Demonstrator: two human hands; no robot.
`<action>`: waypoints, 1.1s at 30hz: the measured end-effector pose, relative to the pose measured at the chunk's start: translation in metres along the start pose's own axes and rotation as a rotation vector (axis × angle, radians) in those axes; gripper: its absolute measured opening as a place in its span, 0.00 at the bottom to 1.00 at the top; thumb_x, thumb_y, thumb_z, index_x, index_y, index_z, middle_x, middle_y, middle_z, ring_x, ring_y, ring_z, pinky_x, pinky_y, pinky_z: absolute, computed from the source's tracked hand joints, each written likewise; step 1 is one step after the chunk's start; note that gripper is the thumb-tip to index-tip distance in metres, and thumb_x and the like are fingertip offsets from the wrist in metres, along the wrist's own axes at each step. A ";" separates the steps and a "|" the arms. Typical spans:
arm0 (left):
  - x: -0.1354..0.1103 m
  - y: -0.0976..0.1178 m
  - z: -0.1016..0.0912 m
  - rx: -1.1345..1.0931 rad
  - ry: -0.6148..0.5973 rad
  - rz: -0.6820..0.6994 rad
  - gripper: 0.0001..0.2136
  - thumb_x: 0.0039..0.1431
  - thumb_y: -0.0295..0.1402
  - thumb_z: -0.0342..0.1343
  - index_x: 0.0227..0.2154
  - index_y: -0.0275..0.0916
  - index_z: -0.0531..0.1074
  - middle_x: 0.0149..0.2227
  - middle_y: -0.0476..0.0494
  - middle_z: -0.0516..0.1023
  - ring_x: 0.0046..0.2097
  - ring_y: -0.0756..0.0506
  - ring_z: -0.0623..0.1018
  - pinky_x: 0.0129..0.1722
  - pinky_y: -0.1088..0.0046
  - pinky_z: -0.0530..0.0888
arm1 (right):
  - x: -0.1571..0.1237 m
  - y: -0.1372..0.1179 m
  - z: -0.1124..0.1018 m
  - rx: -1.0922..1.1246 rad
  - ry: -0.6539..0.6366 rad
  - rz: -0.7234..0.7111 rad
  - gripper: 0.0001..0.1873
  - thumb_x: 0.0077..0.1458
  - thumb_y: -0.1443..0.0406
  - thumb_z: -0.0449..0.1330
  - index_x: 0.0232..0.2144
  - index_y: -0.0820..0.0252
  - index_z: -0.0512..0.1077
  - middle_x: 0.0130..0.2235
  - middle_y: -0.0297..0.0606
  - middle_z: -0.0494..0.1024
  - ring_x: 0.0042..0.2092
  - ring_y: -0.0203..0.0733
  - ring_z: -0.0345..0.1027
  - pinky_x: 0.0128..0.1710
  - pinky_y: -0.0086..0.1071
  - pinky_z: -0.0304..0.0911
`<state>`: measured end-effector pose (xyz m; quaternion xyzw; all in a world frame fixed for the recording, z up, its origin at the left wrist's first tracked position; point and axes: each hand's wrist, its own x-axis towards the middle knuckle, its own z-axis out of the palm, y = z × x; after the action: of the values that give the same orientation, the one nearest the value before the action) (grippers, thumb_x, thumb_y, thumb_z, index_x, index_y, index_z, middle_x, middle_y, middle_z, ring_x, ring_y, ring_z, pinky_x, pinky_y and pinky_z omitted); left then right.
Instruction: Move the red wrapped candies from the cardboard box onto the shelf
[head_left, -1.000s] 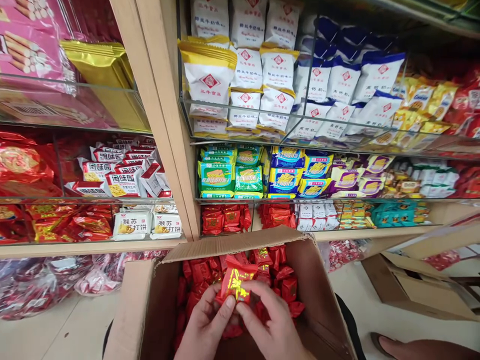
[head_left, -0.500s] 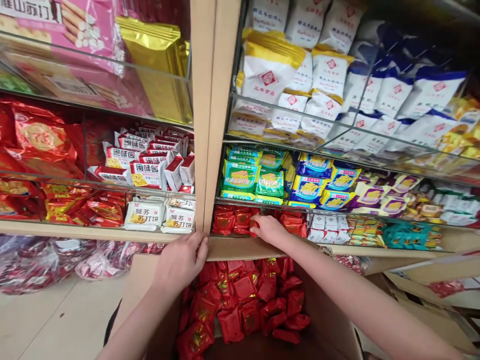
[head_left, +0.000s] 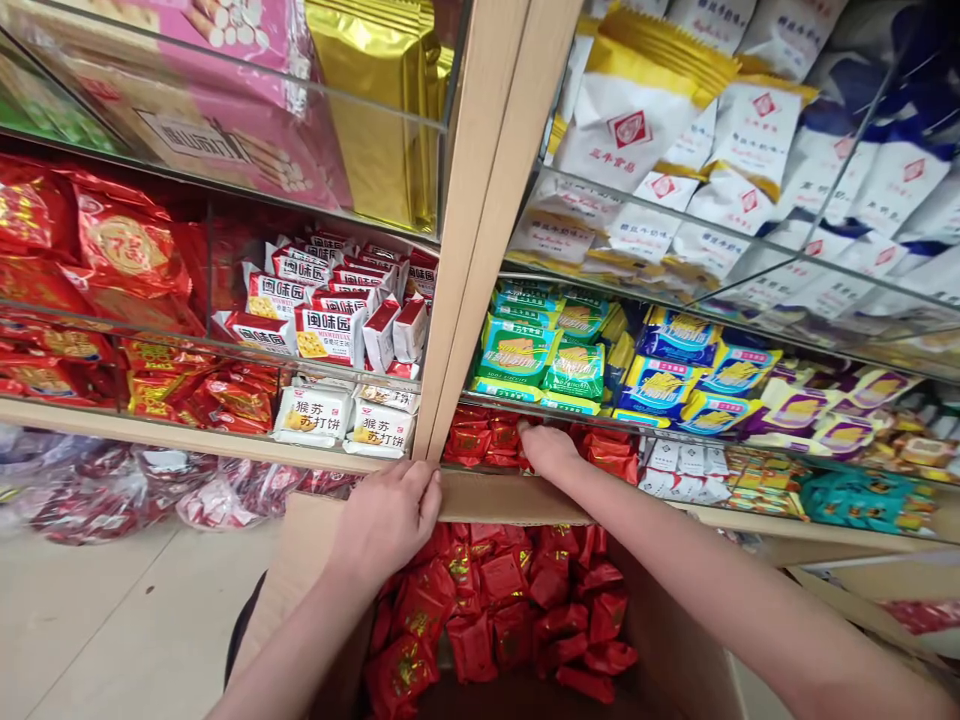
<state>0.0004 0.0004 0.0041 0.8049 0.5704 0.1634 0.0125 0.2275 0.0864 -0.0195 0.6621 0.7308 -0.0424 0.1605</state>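
Shelved red packets (head_left: 469, 443) beside right hand (head_left: 553, 452), direction and long axis unclear, left hand (head_left: 394, 512) curled, both grips unclear

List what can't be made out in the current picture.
In the head view:
Right hand: anything it may hold, hidden by the hand itself.
Left hand: palm, hidden by the hand's back.
Cardboard box: near side, cut off by the bottom edge.
Teal packets: lettering, too small and blurred.

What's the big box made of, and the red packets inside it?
The box looks like cardboard: dull, brown, with stiff flaps. The red packets seem wrapped in shiny plastic or foil, wrinkled and catching light; I can't tell which.
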 end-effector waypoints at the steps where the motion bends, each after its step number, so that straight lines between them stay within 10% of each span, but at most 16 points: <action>1: 0.000 0.000 0.000 -0.001 0.002 0.001 0.13 0.57 0.35 0.38 0.27 0.39 0.67 0.26 0.46 0.72 0.30 0.47 0.72 0.29 0.73 0.61 | 0.002 0.001 0.001 -0.005 0.009 -0.002 0.16 0.52 0.70 0.48 0.44 0.65 0.63 0.37 0.50 0.75 0.40 0.48 0.68 0.33 0.35 0.61; 13: 0.000 0.001 -0.002 0.035 -0.005 -0.008 0.13 0.57 0.35 0.38 0.25 0.39 0.66 0.25 0.46 0.72 0.29 0.47 0.71 0.28 0.73 0.61 | -0.004 0.011 -0.003 -0.022 0.026 -0.076 0.27 0.41 0.62 0.62 0.44 0.63 0.60 0.37 0.48 0.74 0.40 0.48 0.68 0.35 0.34 0.61; 23: 0.000 0.000 -0.001 0.069 0.007 0.008 0.13 0.57 0.35 0.37 0.25 0.40 0.65 0.25 0.47 0.72 0.30 0.47 0.72 0.28 0.72 0.61 | -0.006 0.012 -0.012 0.025 0.026 -0.095 0.16 0.44 0.61 0.59 0.37 0.63 0.67 0.37 0.48 0.74 0.39 0.49 0.68 0.34 0.34 0.60; 29: 0.000 0.001 -0.002 0.079 0.013 0.003 0.13 0.57 0.35 0.38 0.25 0.40 0.65 0.25 0.48 0.72 0.29 0.48 0.72 0.27 0.73 0.60 | -0.084 0.004 -0.042 0.151 0.133 -0.170 0.12 0.53 0.57 0.49 0.33 0.58 0.66 0.35 0.38 0.73 0.36 0.39 0.67 0.33 0.29 0.58; 33: 0.001 0.000 0.000 0.089 0.032 0.001 0.13 0.57 0.36 0.38 0.26 0.40 0.66 0.25 0.48 0.73 0.29 0.47 0.72 0.27 0.73 0.60 | -0.149 -0.016 -0.015 0.467 0.119 -0.448 0.14 0.54 0.57 0.46 0.28 0.56 0.67 0.29 0.34 0.72 0.31 0.36 0.65 0.31 0.28 0.58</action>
<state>0.0004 0.0016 0.0038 0.8022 0.5767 0.1509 -0.0325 0.2197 -0.0538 0.0352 0.5051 0.8370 -0.2041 -0.0518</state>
